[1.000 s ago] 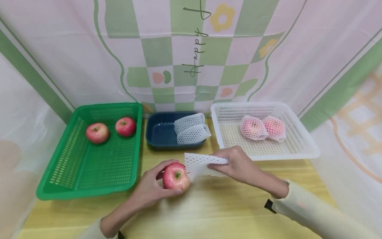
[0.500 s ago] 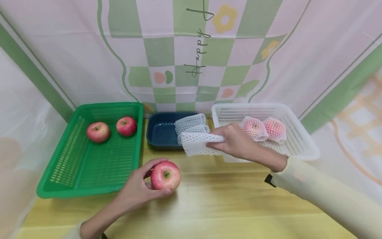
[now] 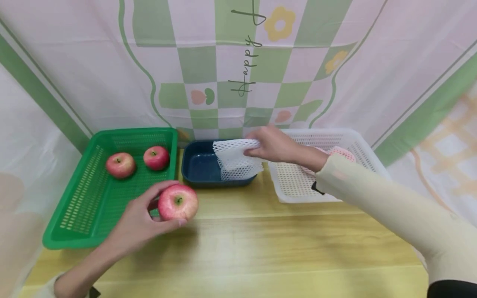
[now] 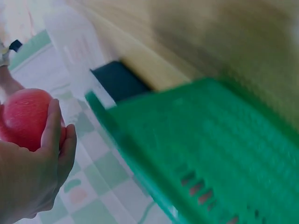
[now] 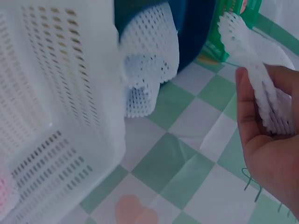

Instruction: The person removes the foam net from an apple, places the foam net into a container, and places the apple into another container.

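Note:
My left hand [image 3: 136,219] grips a red apple [image 3: 179,203], fingers behind it and thumb in front, close to the green basket's right front corner. In the left wrist view the same apple [image 4: 28,116] sits in the curled fingers. My right hand [image 3: 273,145] pinches a white foam net sleeve [image 3: 234,151] over the dark blue tray [image 3: 199,165]. The right wrist view shows this foam net [image 5: 254,70] between thumb and fingers, apart from the other foam nets [image 5: 152,46] in the tray.
The green basket [image 3: 108,240] on the left holds two bare apples [image 3: 121,165]. On the right stands a white basket [image 3: 294,186] with net-wrapped apples [image 3: 343,154], partly hidden by my right arm. A printed curtain [image 3: 231,62] hangs behind the wooden table [image 3: 261,252].
My left hand has carried the apple leftward and slightly up, away from the foam net. My right hand has moved the net up and back, over the blue tray.

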Demonstrator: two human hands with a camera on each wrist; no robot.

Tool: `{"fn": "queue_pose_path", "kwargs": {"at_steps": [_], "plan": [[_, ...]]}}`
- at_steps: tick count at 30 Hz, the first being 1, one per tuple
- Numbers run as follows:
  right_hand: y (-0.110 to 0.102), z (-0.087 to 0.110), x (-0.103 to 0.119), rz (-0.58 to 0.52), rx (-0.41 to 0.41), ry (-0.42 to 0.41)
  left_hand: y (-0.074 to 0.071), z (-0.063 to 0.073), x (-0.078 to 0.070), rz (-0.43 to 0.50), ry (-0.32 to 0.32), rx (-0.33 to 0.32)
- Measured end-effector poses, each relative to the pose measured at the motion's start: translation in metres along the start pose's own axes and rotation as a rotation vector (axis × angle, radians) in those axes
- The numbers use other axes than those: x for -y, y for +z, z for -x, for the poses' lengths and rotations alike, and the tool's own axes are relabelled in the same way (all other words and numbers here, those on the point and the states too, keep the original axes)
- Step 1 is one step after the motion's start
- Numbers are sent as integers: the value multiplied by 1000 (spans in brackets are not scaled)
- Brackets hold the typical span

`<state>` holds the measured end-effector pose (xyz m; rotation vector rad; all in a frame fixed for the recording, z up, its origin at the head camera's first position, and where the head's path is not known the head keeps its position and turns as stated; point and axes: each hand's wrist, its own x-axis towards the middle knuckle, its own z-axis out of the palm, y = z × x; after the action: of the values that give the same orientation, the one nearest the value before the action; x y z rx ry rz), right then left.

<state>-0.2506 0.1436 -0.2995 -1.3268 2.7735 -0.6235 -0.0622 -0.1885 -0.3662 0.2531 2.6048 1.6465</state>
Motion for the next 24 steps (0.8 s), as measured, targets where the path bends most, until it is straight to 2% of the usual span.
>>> {"fn": "queue_pose_path", "kwargs": {"at_steps": [6, 9, 16, 18, 24], "plan": [[4, -35, -5, 14, 97, 27, -27, -9, -2, -87, -25, -30], [8, -52, -8, 21, 134, 27, -40, -14, -2, -168, -60, -39], [23, -81, -14, 66, 257, 77, -71, -29, 12, -307, -123, -15], [29, -87, -15, 102, 276, 79, -79, -34, 18, -310, -131, -17], [49, -100, -17, 125, 303, 141, -98, -48, 38, -212, -181, 7]]}}
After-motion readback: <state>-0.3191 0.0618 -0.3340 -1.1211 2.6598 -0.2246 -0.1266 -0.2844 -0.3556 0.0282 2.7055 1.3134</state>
